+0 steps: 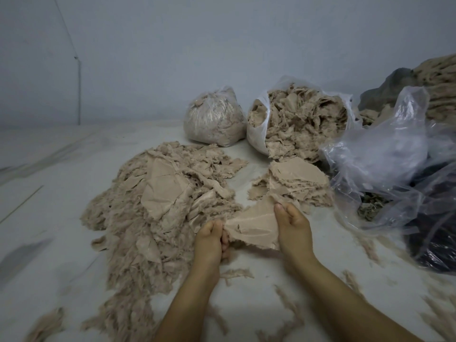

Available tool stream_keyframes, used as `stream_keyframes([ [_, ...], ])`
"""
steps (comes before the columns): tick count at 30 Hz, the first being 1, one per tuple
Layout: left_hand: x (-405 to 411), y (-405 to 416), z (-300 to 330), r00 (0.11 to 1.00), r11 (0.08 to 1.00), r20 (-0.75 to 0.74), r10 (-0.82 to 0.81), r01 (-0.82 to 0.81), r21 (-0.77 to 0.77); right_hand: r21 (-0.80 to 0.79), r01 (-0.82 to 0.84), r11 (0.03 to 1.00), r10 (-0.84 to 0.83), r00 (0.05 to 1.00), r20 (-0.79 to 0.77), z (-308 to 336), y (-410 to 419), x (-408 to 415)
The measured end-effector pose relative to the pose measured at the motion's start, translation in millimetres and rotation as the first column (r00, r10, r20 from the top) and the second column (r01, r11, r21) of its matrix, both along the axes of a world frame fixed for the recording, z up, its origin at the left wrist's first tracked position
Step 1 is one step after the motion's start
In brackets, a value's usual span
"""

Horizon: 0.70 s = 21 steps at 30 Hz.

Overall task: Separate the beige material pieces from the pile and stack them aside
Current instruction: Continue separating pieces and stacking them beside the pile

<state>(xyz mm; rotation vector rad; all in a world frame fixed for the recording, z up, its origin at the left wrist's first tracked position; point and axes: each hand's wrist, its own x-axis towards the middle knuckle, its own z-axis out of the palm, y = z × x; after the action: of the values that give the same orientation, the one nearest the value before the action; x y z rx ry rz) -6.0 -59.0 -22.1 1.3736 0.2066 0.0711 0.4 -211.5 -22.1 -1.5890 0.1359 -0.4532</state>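
Left hand (211, 239) pinches the left edge of one beige piece (254, 227); right hand (293, 228) grasps its right edge, thumb on top, fingers curled beneath. The piece is stretched flat between them, probably to free it of clinging fluff before it is set down. Main pile (158, 201) lies at 10 o'clock from the hands, touching the piece's left corner. Small stack (293, 183) of flat pieces sits at 1 o'clock, just beyond the right hand, apart from the pile: likely the set-aside spot. Open bag (303, 122) of the same scraps at 12–1 o'clock; tied bag (213, 119) at 12; loose clear plastic (385, 154) at 2. Floor (61, 218) strewn with fibres. No writing or labels legible.
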Motion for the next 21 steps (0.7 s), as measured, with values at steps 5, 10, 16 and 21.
stream_keyframes([
  [5, 5, 3, 0, 0.997, 0.978, 0.071, 0.008, -0.023, 0.208, -0.101, 0.042, 0.994, -0.039, 0.999, 0.023, 7, -8, 14],
  [10, 8, 29, 2, 0.978, 0.858, 0.204, 0.041, -0.139, 0.494, -0.336, 0.089, 0.938, -0.142, 0.98, -0.137, 11, -42, 38],
  [16, 14, 72, 14, 0.902, 0.237, 0.432, 0.008, -0.422, 0.875, -0.576, -0.062, 0.815, -0.023, 0.99, -0.139, 10, -15, 39],
  [21, 24, 94, 16, 0.965, 0.421, 0.257, 0.053, -0.255, 0.87, -0.284, -0.441, 0.851, 0.393, 0.895, -0.213, 7, 43, 32],
])
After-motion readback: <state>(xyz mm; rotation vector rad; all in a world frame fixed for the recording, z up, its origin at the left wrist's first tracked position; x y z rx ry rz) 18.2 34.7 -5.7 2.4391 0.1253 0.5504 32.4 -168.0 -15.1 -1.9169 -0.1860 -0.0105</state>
